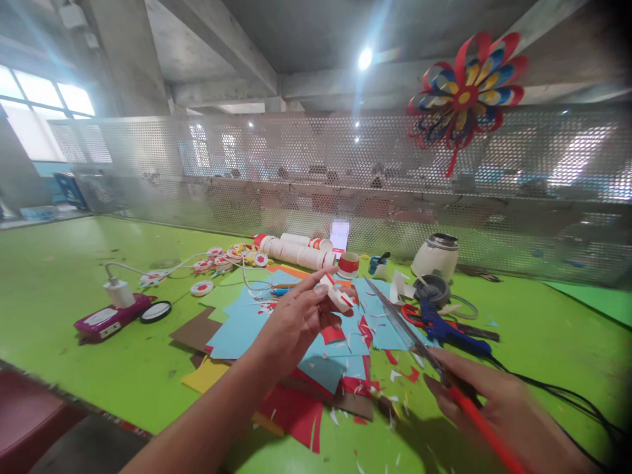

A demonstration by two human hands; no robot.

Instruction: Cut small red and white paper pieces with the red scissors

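Above the heap of coloured paper sheets (257, 326) near the middle of the green table (74, 283), the left hand (296, 322) pinches a small red-and-white paper piece (338, 295) between fingertips. The right hand (486, 395) is closed around scissors (409, 336), blades nearly shut, pointing toward it. A hurried snip could nick the fingers or tear the piece.

Green surface (74, 296): coloured paper sheets (257, 326) and scraps lie under the left grip. Blue glue gun (444, 329) just beyond the right grip; stacked paper cups (296, 251) farther back; purple phone (106, 319) far left.
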